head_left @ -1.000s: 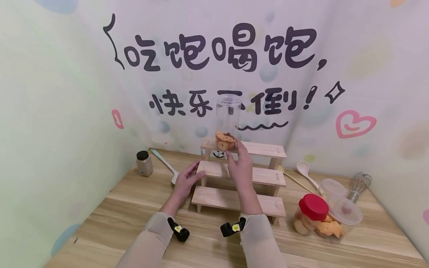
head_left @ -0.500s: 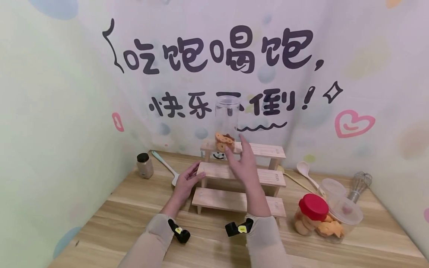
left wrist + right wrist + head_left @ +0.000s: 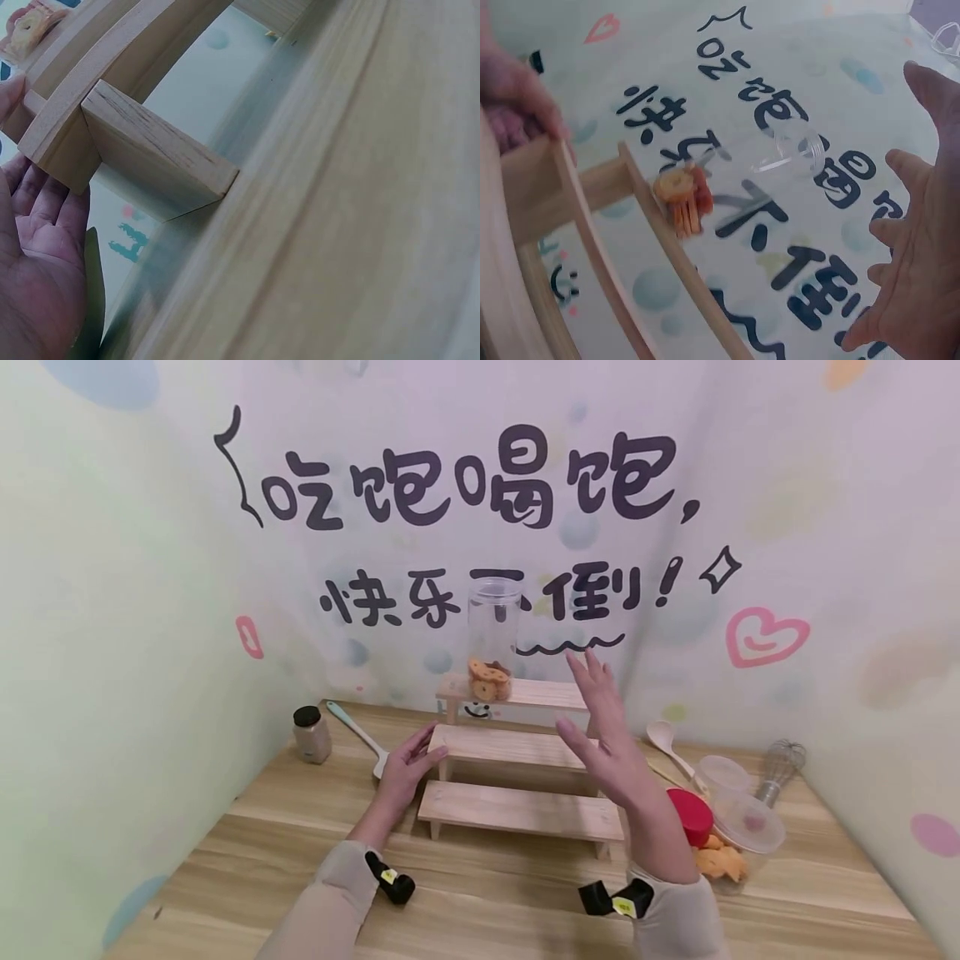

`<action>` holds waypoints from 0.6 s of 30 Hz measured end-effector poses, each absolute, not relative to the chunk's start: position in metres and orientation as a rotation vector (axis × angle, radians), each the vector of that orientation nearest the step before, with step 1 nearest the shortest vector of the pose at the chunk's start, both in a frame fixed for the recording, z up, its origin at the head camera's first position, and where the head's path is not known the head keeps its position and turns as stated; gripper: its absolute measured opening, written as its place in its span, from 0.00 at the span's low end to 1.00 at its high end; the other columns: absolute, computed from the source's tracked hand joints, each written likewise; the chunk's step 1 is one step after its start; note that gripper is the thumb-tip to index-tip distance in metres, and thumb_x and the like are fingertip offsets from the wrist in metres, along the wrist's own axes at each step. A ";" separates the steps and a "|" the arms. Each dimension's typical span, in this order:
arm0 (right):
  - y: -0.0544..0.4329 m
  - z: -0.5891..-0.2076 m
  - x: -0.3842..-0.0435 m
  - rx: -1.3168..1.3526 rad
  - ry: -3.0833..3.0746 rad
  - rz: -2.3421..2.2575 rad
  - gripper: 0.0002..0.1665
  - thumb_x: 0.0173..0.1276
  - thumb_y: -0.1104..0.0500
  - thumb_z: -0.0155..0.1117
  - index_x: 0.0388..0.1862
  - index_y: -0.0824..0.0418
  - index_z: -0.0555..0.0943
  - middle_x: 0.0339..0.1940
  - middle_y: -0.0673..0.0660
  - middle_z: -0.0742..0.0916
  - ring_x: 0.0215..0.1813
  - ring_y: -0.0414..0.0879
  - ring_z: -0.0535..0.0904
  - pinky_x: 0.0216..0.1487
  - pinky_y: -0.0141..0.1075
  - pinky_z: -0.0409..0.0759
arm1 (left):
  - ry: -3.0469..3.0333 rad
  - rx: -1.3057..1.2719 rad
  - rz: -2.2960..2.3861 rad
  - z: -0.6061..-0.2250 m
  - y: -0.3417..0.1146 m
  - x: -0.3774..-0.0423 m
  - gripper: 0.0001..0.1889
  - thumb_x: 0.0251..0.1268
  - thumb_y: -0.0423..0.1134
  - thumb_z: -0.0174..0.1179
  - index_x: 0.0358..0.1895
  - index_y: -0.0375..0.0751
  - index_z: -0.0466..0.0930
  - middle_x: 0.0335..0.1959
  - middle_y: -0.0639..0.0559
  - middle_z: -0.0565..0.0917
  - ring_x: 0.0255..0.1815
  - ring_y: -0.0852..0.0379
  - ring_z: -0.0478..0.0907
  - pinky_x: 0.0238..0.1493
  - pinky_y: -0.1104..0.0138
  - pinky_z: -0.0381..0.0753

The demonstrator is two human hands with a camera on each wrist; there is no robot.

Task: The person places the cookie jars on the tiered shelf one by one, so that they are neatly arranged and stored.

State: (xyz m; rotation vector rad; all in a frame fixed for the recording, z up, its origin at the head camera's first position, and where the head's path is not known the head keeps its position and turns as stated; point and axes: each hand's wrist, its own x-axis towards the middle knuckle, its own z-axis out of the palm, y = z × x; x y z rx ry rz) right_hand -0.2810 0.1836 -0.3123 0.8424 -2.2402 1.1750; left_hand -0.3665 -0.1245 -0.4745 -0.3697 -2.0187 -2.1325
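A three-step wooden display rack (image 3: 517, 745) stands on the wooden table. My left hand (image 3: 403, 770) grips the left end of its middle step, with the thumb on top; in the left wrist view the fingers (image 3: 49, 196) reach round the plank's end. On the top step, towards the left, a tall clear jar (image 3: 492, 631) without a lid stands upright with several cookies (image 3: 489, 682) at its bottom. My right hand (image 3: 611, 747) is to the right of the jar, apart from it, fingers spread and nothing held. In the right wrist view the jar (image 3: 780, 161) appears sideways.
At right are a red-lidded jar (image 3: 690, 817), partly hidden by my right forearm, an open clear jar of cookies (image 3: 750, 827), a clear lidless container (image 3: 722, 774), a whisk (image 3: 780, 768) and a white ladle (image 3: 667, 743). Left lie a spatula (image 3: 356, 731) and a black-capped bottle (image 3: 311, 735).
My right hand has let go of the cookie jar and moved away to the right, its fingers spreading. The jar stays on the top step. My left hand keeps its place on the rack.
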 end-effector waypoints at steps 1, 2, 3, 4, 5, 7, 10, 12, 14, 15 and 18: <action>0.190 -0.313 -0.280 0.828 -2.262 1.137 0.46 0.73 0.50 0.60 0.84 0.39 0.49 0.84 0.45 0.48 0.83 0.48 0.33 0.74 0.69 0.35 | -2.014 -0.376 -2.134 -0.474 -0.125 -0.366 0.33 0.67 0.40 0.68 0.74 0.41 0.68 0.70 0.43 0.74 0.69 0.47 0.72 0.63 0.68 0.75; 0.197 -0.313 -0.279 0.807 -2.283 1.103 0.48 0.72 0.50 0.63 0.84 0.38 0.49 0.84 0.45 0.47 0.83 0.49 0.33 0.74 0.68 0.36 | -2.015 -0.381 -2.132 -0.473 -0.125 -0.366 0.33 0.67 0.40 0.68 0.74 0.40 0.68 0.70 0.43 0.73 0.69 0.47 0.72 0.63 0.68 0.75; 0.204 -0.313 -0.277 0.784 -2.311 1.065 0.51 0.71 0.49 0.66 0.84 0.38 0.47 0.84 0.45 0.48 0.83 0.49 0.35 0.75 0.68 0.38 | -2.020 -0.388 -2.128 -0.473 -0.125 -0.365 0.33 0.67 0.40 0.68 0.74 0.40 0.68 0.70 0.43 0.73 0.69 0.47 0.72 0.63 0.68 0.75; 0.212 -0.313 -0.276 0.759 -2.340 1.030 0.53 0.69 0.49 0.69 0.83 0.37 0.47 0.84 0.45 0.49 0.83 0.50 0.37 0.75 0.67 0.41 | -2.025 -0.388 -2.126 -0.472 -0.125 -0.365 0.33 0.67 0.40 0.68 0.74 0.40 0.68 0.71 0.43 0.73 0.69 0.47 0.71 0.63 0.68 0.74; 0.221 -0.314 -0.276 0.737 -2.371 0.995 0.55 0.67 0.48 0.71 0.83 0.37 0.48 0.84 0.47 0.51 0.83 0.52 0.41 0.75 0.67 0.45 | -2.028 -0.389 -2.125 -0.472 -0.126 -0.365 0.33 0.67 0.40 0.67 0.74 0.40 0.68 0.71 0.43 0.72 0.70 0.47 0.71 0.64 0.69 0.74; 0.242 -0.315 -0.274 0.680 -2.449 0.948 0.54 0.65 0.46 0.73 0.83 0.39 0.52 0.83 0.50 0.55 0.82 0.56 0.47 0.72 0.69 0.53 | -2.023 -0.392 -2.144 -0.472 -0.126 -0.365 0.34 0.68 0.39 0.67 0.75 0.39 0.66 0.72 0.43 0.72 0.70 0.46 0.70 0.63 0.69 0.74; 0.277 -0.318 -0.272 0.568 -2.556 0.885 0.47 0.68 0.44 0.70 0.81 0.47 0.60 0.81 0.58 0.62 0.78 0.63 0.56 0.66 0.71 0.61 | -2.026 -0.382 -2.178 -0.471 -0.126 -0.364 0.34 0.69 0.38 0.66 0.76 0.38 0.64 0.73 0.43 0.70 0.71 0.47 0.69 0.64 0.70 0.73; 0.302 -0.323 -0.271 0.471 -2.612 0.821 0.42 0.71 0.43 0.65 0.79 0.55 0.63 0.78 0.65 0.66 0.75 0.69 0.60 0.63 0.72 0.63 | -2.034 -0.379 -2.191 -0.465 -0.126 -0.357 0.34 0.69 0.37 0.65 0.76 0.37 0.63 0.73 0.41 0.70 0.71 0.46 0.69 0.63 0.70 0.74; 0.323 -0.329 -0.272 0.368 -2.658 0.765 0.42 0.73 0.42 0.62 0.77 0.62 0.64 0.75 0.71 0.67 0.68 0.72 0.67 0.59 0.73 0.67 | -2.048 -0.378 -2.185 -0.457 -0.125 -0.351 0.34 0.70 0.37 0.65 0.76 0.37 0.63 0.73 0.40 0.70 0.71 0.46 0.69 0.63 0.70 0.73; 0.333 -0.332 -0.273 0.327 -2.681 0.738 0.43 0.73 0.41 0.61 0.76 0.65 0.64 0.73 0.73 0.68 0.65 0.73 0.69 0.57 0.72 0.68 | -2.060 -0.378 -2.177 -0.453 -0.125 -0.348 0.34 0.70 0.36 0.65 0.76 0.37 0.63 0.73 0.40 0.70 0.71 0.45 0.69 0.63 0.69 0.73; 0.356 -0.344 -0.277 0.210 -2.784 0.757 0.46 0.74 0.38 0.58 0.76 0.68 0.62 0.70 0.77 0.68 0.58 0.74 0.73 0.49 0.68 0.77 | -2.067 -0.382 -2.156 -0.450 -0.125 -0.345 0.33 0.69 0.37 0.65 0.75 0.37 0.65 0.72 0.39 0.70 0.71 0.45 0.69 0.63 0.69 0.74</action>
